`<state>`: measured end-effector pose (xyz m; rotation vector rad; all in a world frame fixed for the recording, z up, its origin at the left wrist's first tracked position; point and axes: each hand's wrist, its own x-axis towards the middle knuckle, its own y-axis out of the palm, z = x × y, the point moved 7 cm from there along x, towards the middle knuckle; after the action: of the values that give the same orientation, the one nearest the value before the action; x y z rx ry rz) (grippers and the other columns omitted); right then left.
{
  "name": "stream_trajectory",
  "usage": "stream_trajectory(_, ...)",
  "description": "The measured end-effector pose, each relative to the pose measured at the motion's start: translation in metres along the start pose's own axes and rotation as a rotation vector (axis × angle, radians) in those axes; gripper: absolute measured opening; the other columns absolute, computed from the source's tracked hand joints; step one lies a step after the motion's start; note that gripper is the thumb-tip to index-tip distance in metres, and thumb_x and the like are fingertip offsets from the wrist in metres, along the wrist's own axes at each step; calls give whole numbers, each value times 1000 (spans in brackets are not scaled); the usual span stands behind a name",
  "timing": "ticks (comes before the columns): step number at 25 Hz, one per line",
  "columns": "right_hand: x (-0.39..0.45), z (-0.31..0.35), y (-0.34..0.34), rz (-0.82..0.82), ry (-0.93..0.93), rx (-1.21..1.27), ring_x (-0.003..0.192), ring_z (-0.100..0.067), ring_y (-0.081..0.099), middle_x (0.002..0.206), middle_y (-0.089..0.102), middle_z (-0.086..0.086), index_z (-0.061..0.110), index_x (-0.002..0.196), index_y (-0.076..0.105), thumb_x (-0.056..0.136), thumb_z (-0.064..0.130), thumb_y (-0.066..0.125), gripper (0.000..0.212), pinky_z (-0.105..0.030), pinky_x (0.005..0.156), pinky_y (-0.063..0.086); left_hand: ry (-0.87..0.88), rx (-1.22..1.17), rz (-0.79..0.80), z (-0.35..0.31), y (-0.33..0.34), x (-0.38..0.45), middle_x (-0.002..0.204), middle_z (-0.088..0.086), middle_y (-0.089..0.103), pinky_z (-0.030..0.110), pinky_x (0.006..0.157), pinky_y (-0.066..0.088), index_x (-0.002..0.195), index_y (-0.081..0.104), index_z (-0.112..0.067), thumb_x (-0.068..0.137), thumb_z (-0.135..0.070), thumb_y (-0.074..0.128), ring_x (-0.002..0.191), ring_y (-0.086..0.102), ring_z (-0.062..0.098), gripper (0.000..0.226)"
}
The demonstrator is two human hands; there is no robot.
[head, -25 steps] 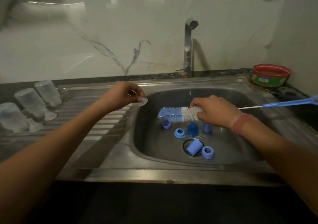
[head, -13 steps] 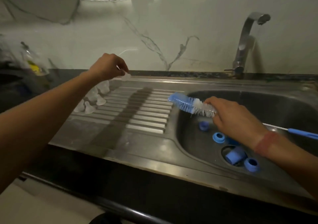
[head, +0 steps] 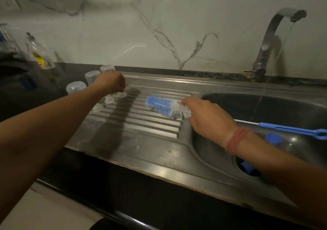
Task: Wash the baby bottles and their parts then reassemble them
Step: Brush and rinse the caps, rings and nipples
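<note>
1. Since half a second ago, the left hand (head: 110, 83) has moved from above the far edge of the drainboard (head: 141, 122) down to its far left part, and now sits low over the clear teats (head: 108, 99) there.
2. The bottle brush (head: 166, 107) has shifted left out of the basin; its blue and white bristle head now lies over the drainboard ridges, just left of the sink basin (head: 265, 109).
3. Left hand: fingers curled downward at a clear teat on the drainboard. Contact appears likely, but whether the teat is gripped cannot be told.
4. Right hand (head: 207, 118): clenched round the brush at the near end of the bristles. The wire stem and blue handle (head: 292, 129) trail right across the basin.
5. Three clear bottles (head: 76, 88) stand inverted at the far left of the drainboard, partly hidden by the left hand and forearm. Clear teats stand just near of them.
6. Blue bottle parts lie in the basin: one cap (head: 273, 138) right of the right wrist, another piece (head: 247, 166) in the drain opening.
7. The tap (head: 270, 40) at far right is running a thin stream into the basin.
8. A red thread band (head: 235, 140) circles the right wrist.
9. A clear bottle with a yellow label (head: 39, 53) stands on the dark bench at far left.
</note>
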<state>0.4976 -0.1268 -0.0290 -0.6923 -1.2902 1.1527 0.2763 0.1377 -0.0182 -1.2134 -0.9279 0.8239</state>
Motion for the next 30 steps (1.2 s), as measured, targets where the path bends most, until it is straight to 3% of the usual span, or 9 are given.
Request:
stream_trajectory(6,2,-2,1,7,4,1,91,-28,61,119,60,-6,17,130,47,91,8,48,41,-31,64,42,-2,9,-50,-5,-4,8,105,7,69,35,73,52,104,74,-20,88,-21,73,89,63,24,16)
stream_trajectory(11,-1,-4,1,6,11,8,88,-29,61,117,61,-6,17,127,49,91,9,48,37,-32,63,44,-18,-6,-15,0,4,6,110,9,69,46,84,58,105,74,-22,87,-21,74,95,65,27,18)
stream_trajectory(16,-3,-12,-2,-19,13,17,87,-30,62,113,62,-6,18,125,51,91,10,46,35,-39,67,50,18,-14,9,-3,2,5,116,5,69,44,87,57,113,70,-21,88,-27,74,101,65,25,26)
stream_trajectory(21,-13,-37,-19,-42,85,-5,83,-26,63,113,63,-5,21,126,51,90,13,49,37,-37,71,50,59,-23,-55,-21,-20,4,113,3,71,46,87,56,106,71,-27,92,-35,66,97,65,26,17)
stream_trajectory(26,-47,-107,-40,-13,248,-183,100,-32,62,119,63,-8,23,128,49,91,20,55,38,-36,74,46,216,-57,-146,-102,-43,-5,113,4,70,42,81,56,108,71,-24,95,-34,64,96,65,27,18)
stream_trajectory(30,-91,-173,-51,95,463,-301,98,-31,61,117,62,-10,22,125,49,92,19,54,33,-38,77,50,379,-127,-158,-206,-50,-22,112,5,69,43,83,55,110,70,-23,95,-34,63,96,65,27,20)
